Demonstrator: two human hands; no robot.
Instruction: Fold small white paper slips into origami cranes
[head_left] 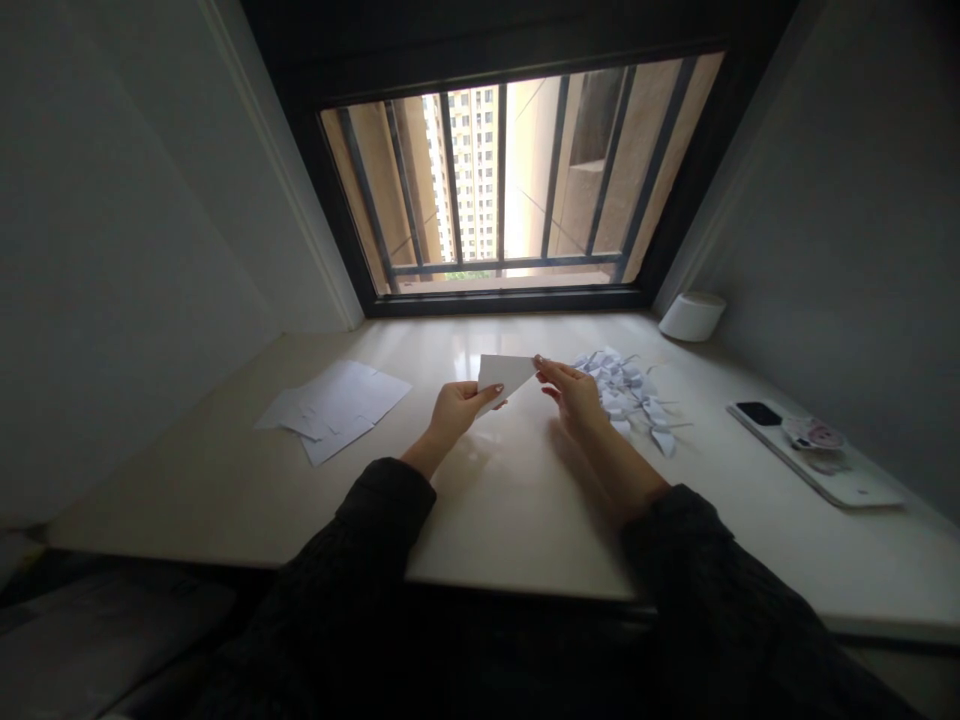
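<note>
Left hand (pixel 457 408) and right hand (pixel 576 395) pinch one white paper piece (pixel 504 374); many folded papers (pixel 632 385) heaped beside the right, flat sheets (pixel 356 395) unfolded beyond the left

Interior dim; daylight enters by the barred window (pixel 476 180) ahead, middle washed out nearly white. Pale glare on the glossy counter (pixel 517 520), near side duller. Soft shadow under right forearm (pixel 621 463). Dark sleeves (pixel 386 500) sink toward black. Held paper (pixel 508 370) greyish, outline fairly crisp. Wide-angle stretch, smear toward edges; phone (pixel 840 478) elongated, soft.
</note>
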